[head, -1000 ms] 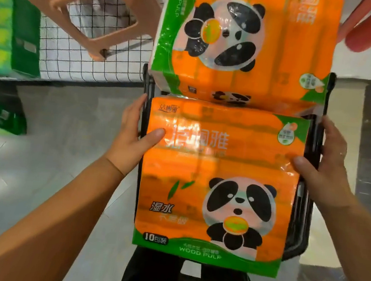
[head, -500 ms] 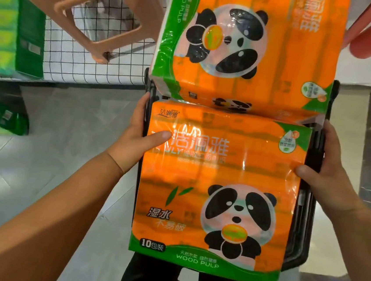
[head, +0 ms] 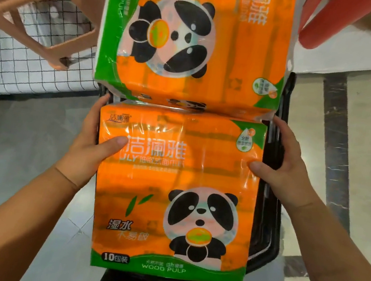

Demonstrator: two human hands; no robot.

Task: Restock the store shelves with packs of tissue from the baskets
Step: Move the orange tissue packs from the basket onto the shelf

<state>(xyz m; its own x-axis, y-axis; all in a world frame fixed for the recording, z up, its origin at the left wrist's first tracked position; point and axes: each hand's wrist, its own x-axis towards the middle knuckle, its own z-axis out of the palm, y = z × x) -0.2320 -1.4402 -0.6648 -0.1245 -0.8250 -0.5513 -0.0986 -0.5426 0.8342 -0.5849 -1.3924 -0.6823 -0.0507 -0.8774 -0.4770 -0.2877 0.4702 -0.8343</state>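
**Head view, looking down.** My left hand [head: 85, 150] and right hand [head: 284, 171] clamp the near pack [head: 174, 196] from its two sides at centre frame. Each thumb lies flat on the printed top face. The other fingers run along the side edges and pass out of sight, so I cannot tell how far they curl under.

The pack lies face up, panda toward the bottom of the frame, over the black basket [head: 270, 229], whose rim shows along the pack's right edge and below it. Whether the pack rests on the basket or is held clear of it cannot be told.

A second pack [head: 190, 44], turned sideways, lies just beyond at upper centre, its lower edge meeting the near one. A tan stool [head: 44, 11] and wire mesh [head: 38, 72] occupy the upper left, and a red object [head: 341, 21] the upper right.

**Step in hand, as I judge it:** taking one pack out of the basket. No shelf shows here, so the next move calls for lifting this pack free without dragging its neighbour, then turning to find shelf space.
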